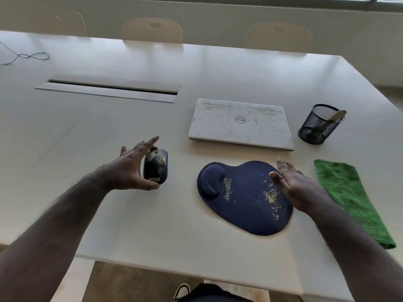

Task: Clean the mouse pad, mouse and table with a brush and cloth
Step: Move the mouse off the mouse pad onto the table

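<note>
A dark blue mouse (157, 165) with yellowish crumbs on top sits on the white table (152, 225) left of centre. My left hand (128, 168) holds it from the left, thumb at its near end and fingers spread over its far end. The dark blue mouse pad (242, 199), with a wrist rest and scattered crumbs, lies right of centre. My right hand (290, 182) rests flat with straight fingers on the pad's right edge. A green cloth (349, 197) lies folded to the right. A pale brush handle (335, 116) sticks out of a black mesh cup (316, 127).
A closed white laptop (239, 124) lies behind the pad. A cable slot (109, 90) is set into the table at the back left, and a thin cable (28, 56) lies at the far left. Several chairs stand along the far side. The table's near edge is close to me.
</note>
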Action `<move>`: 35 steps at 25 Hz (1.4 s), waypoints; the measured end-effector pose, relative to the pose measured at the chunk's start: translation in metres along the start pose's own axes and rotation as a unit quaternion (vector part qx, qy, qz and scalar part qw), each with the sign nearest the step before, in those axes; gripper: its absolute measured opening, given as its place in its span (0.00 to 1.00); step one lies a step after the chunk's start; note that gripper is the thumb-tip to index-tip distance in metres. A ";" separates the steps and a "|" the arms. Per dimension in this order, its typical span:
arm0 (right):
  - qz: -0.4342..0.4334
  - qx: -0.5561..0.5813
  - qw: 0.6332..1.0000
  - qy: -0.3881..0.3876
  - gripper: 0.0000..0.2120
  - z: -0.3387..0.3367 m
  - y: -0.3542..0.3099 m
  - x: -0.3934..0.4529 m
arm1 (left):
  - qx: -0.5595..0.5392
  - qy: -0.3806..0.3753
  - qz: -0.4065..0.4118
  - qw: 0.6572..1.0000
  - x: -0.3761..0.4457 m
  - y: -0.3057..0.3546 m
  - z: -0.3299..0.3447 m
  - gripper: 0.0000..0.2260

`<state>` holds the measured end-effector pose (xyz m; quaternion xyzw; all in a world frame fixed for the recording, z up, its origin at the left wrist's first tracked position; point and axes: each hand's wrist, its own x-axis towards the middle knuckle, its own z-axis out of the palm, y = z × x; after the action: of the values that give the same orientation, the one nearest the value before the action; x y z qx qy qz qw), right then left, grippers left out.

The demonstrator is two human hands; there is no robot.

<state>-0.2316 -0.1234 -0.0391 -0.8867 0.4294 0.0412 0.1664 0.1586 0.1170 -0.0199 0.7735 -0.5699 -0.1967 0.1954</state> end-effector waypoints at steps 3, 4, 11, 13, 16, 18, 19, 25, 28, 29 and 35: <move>-0.002 -0.009 1.000 0.003 0.44 0.002 0.002 0.001 | 0.000 -0.017 0.003 1.000 -0.002 -0.004 -0.003 0.56; -0.001 -0.010 1.000 0.004 0.44 0.002 0.003 0.001 | 0.001 -0.025 0.004 1.000 -0.003 -0.004 -0.003 0.56; 0.006 -0.003 1.000 0.007 0.43 0.003 0.003 0.003 | -0.007 -0.047 0.001 0.999 -0.004 -0.011 -0.004 0.55; 0.010 -0.003 1.000 0.008 0.43 0.002 0.002 0.003 | -0.012 -0.052 0.002 0.999 -0.004 -0.013 -0.004 0.55; 0.013 -0.003 1.000 0.008 0.43 0.002 0.002 0.002 | -0.018 -0.063 -0.003 0.998 -0.002 -0.016 -0.005 0.55; 0.015 -0.001 1.000 0.010 0.43 0.001 0.002 0.002 | -0.017 -0.077 -0.011 0.997 0.000 -0.019 -0.005 0.55; 0.016 0.000 1.000 0.010 0.43 0.001 0.002 0.002 | -0.016 -0.086 -0.016 0.996 0.001 -0.020 -0.006 0.55; 0.014 0.003 1.000 0.013 0.42 0.001 0.002 0.002 | 0.001 -0.122 -0.034 0.992 0.004 -0.025 -0.009 0.56; 0.018 -0.008 1.000 0.013 0.43 0.001 0.002 0.001 | 0.008 -0.150 -0.034 0.988 0.002 -0.017 -0.011 0.56; 0.018 -0.010 1.000 0.013 0.43 0.001 0.002 0.002 | 0.010 -0.150 -0.023 0.988 0.003 -0.012 -0.011 0.54; 0.017 -0.026 0.999 0.023 0.45 0.006 0.005 0.004 | -0.008 0.058 0.120 0.991 0.021 0.068 0.027 0.33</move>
<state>-0.2327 -0.1270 -0.0464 -0.8839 0.4472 0.0349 0.1323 0.0956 0.0762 -0.0087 0.7081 -0.6448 -0.1308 0.2562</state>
